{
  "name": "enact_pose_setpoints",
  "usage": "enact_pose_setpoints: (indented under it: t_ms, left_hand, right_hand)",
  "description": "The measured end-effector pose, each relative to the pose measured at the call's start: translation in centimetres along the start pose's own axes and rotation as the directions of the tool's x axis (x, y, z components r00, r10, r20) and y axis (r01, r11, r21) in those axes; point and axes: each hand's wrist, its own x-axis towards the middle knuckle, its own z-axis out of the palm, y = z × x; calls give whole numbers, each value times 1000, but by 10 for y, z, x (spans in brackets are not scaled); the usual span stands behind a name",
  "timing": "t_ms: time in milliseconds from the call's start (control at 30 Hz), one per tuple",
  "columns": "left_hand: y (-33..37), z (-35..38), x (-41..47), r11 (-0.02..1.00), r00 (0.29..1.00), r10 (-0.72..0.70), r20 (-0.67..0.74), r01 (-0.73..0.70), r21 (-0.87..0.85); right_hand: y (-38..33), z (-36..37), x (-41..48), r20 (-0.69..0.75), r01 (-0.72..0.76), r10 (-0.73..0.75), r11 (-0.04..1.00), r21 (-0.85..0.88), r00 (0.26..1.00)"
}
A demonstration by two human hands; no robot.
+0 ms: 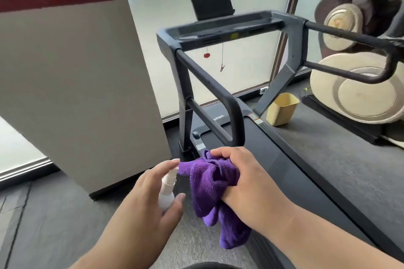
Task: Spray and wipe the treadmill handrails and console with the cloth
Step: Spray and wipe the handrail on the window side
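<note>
A small white spray bottle [166, 190] is gripped in my left hand [148, 201], with the index finger on top of its nozzle, which points at the cloth. My right hand [242, 174] holds a bunched purple cloth [209, 188] just right of the nozzle; part of it hangs down below my wrist. Both hands are below the end of the treadmill's left handrail [209, 81]. The right handrail [349, 35] runs off to the right. The dark console [227, 28] spans between them, with a black tablet holder [211, 2] above it.
A white pillar [83, 94] stands close on the left. The treadmill belt [290, 170] runs under my right arm. A yellow bin [282, 111] sits on the grey floor right of the treadmill, and a beige massage chair [358, 85] stands beyond. Frosted windows are behind.
</note>
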Motion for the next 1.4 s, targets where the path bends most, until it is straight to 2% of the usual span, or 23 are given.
enact_pose_setpoints:
  t_ms: [167, 333, 467, 667, 733, 833, 900, 1033, 1100, 1133, 1200, 1267, 1333, 1400]
  left_hand:
    - [-21, -4, 82, 1000, 1000, 9, -30, -9, -20]
    - [-51, -8, 139, 999, 999, -5, -39, 3, -54]
    - [-76, -12, 179, 994, 999, 46, -15, -47, -101]
    - [-113, -28, 251, 964, 976, 217, 34, -209, -166]
    - [-121, -37, 278, 947, 960, 274, 64, -257, -195]
    - [-132, -46, 314, 907, 918, 379, 120, -343, -244]
    - [-139, -44, 332, 874, 876, 452, 168, -397, -280]
    - [-145, -34, 350, 814, 794, 548, 263, -433, -387]
    - [-145, -27, 354, 783, 746, 594, 300, -452, -426]
    - [-144, -25, 355, 773, 724, 611, 319, -459, -439]
    - [-142, -19, 357, 755, 688, 637, 348, -464, -464]
    - [-141, -13, 356, 745, 662, 651, 372, -462, -481]
    - [-140, -8, 354, 732, 642, 667, 377, -471, -493]
    - [-140, -4, 353, 728, 633, 673, 383, -475, -494]
  right_hand:
    - [4, 1, 88, 36, 26, -25, 1000, -16, 999]
    - [6, 18, 149, 28, 5, -5, 1000, 8, 1000]
    - [5, 34, 186, -19, 6, -6, 1000, -8, 1000]
    - [-14, 50, 232, -246, -36, 32, 999, -9, 969]
    - [-27, 50, 246, -356, -75, 59, 997, -32, 933]
    - [-43, 40, 268, -534, -168, 80, 979, -118, 842]
    - [-48, 29, 279, -650, -249, 87, 955, -161, 755]
    - [-51, 4, 287, -833, -397, 116, 908, -132, 541]
    - [-42, -4, 287, -870, -493, 112, 855, -162, 480]
    - [-35, -5, 286, -870, -565, 117, 799, -203, 478]
    - [-16, -3, 285, -832, -679, 147, 661, -319, 534]
    - [1, 7, 283, -779, -749, 240, 534, -392, 579]
    - [10, 14, 278, -773, -759, 259, 517, -395, 579]
    - [12, 14, 278, -814, -733, 142, 542, -412, 563]
